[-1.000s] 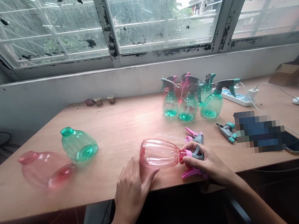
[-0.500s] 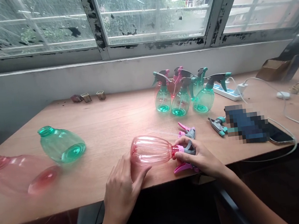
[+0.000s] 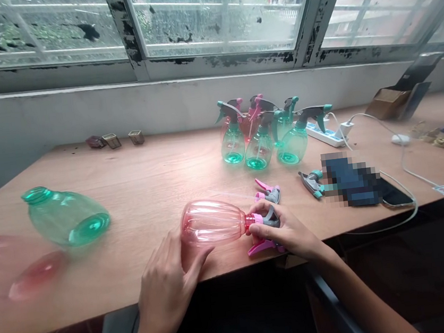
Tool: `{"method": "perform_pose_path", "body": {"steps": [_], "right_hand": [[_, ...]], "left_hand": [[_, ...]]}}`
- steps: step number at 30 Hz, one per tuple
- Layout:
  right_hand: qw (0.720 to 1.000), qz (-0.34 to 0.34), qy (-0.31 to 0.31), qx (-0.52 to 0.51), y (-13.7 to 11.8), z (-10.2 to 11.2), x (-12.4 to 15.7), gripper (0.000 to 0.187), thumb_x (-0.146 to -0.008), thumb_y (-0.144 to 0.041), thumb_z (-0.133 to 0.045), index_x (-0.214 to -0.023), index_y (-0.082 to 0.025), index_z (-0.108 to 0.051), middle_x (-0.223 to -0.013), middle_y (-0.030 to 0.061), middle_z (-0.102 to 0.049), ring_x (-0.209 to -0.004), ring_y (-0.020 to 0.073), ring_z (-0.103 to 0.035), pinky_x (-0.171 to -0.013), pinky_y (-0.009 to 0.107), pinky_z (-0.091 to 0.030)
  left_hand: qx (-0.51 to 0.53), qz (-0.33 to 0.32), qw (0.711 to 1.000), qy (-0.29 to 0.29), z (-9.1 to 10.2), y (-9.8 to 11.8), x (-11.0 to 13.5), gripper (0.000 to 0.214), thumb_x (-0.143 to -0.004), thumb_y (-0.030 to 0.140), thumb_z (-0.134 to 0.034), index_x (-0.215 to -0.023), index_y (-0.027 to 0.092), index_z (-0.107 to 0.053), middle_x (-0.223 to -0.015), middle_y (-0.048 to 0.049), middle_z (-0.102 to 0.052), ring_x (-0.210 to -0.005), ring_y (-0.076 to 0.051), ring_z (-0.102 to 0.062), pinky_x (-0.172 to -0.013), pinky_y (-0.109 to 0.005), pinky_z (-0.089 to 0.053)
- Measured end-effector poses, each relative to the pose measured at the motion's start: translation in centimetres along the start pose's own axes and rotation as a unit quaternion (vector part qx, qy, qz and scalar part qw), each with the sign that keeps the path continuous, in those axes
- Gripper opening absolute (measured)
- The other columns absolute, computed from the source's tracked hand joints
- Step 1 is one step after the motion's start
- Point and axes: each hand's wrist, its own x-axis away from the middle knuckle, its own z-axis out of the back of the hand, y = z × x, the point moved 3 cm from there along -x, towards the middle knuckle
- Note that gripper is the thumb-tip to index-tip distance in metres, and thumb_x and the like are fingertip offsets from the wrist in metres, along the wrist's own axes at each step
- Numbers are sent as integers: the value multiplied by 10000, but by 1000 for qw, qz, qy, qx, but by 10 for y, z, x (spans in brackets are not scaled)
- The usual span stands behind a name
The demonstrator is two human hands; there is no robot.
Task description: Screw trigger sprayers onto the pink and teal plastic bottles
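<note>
A clear pink spray bottle [image 3: 213, 222] lies on its side above the table's near edge, its base to the left. My left hand [image 3: 166, 280] cups that base, fingers at the far side and thumb at the near side. At the neck, my right hand [image 3: 283, 229] pinches the pink collar of a grey-and-pink trigger sprayer [image 3: 270, 218], which meets the bottle's mouth. The fingers partly cover the sprayer. Just beyond the right hand lies another pink-and-grey trigger sprayer [image 3: 270, 193]. A pink trigger [image 3: 261, 246] shows below the hand; I cannot tell which sprayer it belongs to.
To the left lie a green bottle [image 3: 67, 216] and a pink bottle [image 3: 15, 267], both without sprayers. Several assembled spray bottles [image 3: 258, 149] stand at the back. A teal-and-grey sprayer [image 3: 312, 184], a phone [image 3: 395, 193], a power strip [image 3: 325, 134] and cables are on the right.
The view has shifted a little to the right, so things sit further left in the picture. Both hands keep their places on the pink bottle and sprayer.
</note>
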Motion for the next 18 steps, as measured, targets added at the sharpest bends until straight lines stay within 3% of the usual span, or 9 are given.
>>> {"method": "perform_pose_path", "body": {"steps": [6,11,18], "right_hand": [[1000,4,-2,-11,5,1,-2,349,-859,-399,-852,-1031,-194,-628,-812,-29,-722,-733,128,-705,-685,228,-537],[1000,5,-4,-15,5,1,-2,314,-873,-370,-840,-1029,-196,-629,-812,-28,-724,-733,126,-701,-681,225,-531],[1000,5,-3,-15,4,1,-1,320,-866,-371,-845,-1029,-196,-632,-810,-30,-709,-725,123,-690,-679,225,-522]], "left_hand": [[-12,-6,1000,-7,1,1,0,630,-930,632,-548,-1439,275,-446,-1174,-19,-748,-988,-235,-754,-747,-288,-580],[-16,-7,1000,-6,2,1,-1,544,-935,620,-550,-1350,271,-507,-1149,-22,-753,-954,-232,-759,-725,-289,-579],[-22,-12,1000,-1,2,3,-3,564,-936,619,-548,-1365,257,-496,-1150,-30,-754,-948,-231,-762,-700,-285,-572]]}}
